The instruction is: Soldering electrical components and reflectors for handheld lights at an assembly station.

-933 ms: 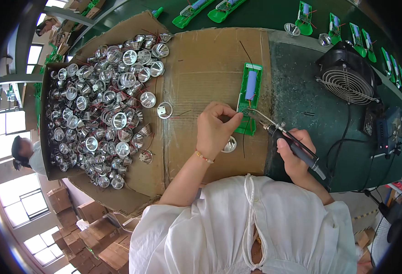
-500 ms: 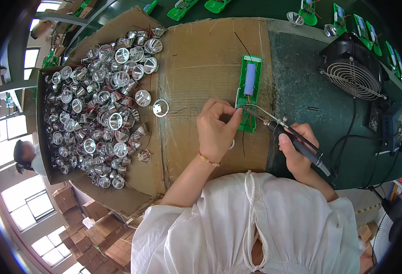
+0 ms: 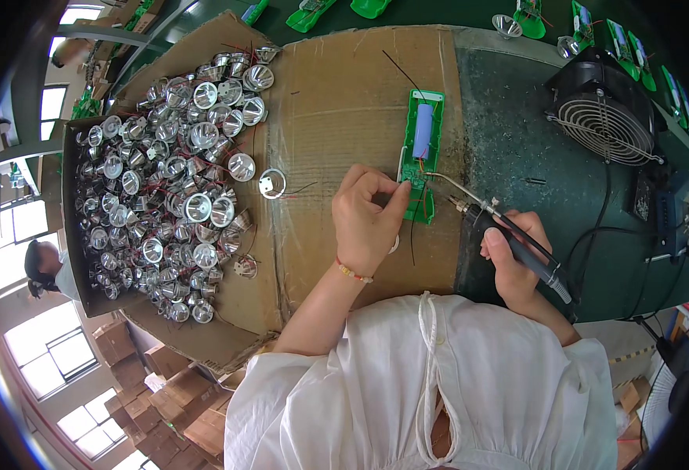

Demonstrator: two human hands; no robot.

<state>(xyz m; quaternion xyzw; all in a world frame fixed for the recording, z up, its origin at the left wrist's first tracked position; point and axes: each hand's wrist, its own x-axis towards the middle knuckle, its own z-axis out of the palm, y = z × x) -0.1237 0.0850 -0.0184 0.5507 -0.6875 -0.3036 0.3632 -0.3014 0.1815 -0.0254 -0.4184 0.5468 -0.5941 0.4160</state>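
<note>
Green casing (image 3: 436,133) lies between the left hand (image 3: 369,213), pinched narrow at the casing's left edge, contents unclear, and the right hand (image 3: 518,254), gripping a soldering iron (image 3: 534,264)

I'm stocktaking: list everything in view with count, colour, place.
cardboard sheet: one, brown, centre
table: one, dark green, beneath sheet
green casing: one, green, on sheet
battery: one, blue-violet, inside casing
soldering iron: one, black, in right hand
carton: one, brown, left
reflector cups: many, silver, heaped in carton
loose reflector cups: several, silver, sheet and far edge
further casings: several, green, far edge
grilled fan: one, black, right
boxed device: one, blue, right
stacked boxes: many, brown, lower left
other people: two, partly seen, left
top: one, white, lower middle
left hand: one, bare, at casing
right hand: one, bare, gripping iron
</note>
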